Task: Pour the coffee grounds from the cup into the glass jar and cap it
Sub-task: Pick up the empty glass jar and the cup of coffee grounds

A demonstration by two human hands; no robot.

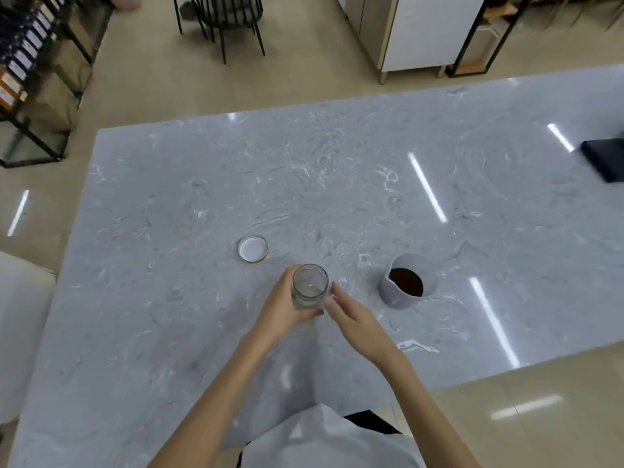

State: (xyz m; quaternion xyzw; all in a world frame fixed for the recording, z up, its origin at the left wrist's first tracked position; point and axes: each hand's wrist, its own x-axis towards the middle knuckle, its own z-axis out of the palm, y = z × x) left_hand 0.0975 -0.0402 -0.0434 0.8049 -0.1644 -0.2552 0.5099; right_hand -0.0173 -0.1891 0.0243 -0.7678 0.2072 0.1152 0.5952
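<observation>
Two hands at jar (310,287), mid-table: left hand (283,307) wraps it, right hand (351,315) open beside. Glass, slick, breakable; hold low. Cup (408,284) right, full; lid (253,248) off.

You won't find any readable text here. The only things that look like labels are the pale tags on the dark items lined up on the shelf (23,55), way off up and to the left of your fingers (332,292), and they're too small and blurry to make out a single letter. The lid (253,248) just up-left of your fingertips shows a plain white face, no print. The glass jar (310,287) your fingers are wrapped around has no label showing, and the grey cup (408,284) off to the right of them is blank too. The dark flat thing (606,158) far right shows no marking you could read.
</observation>
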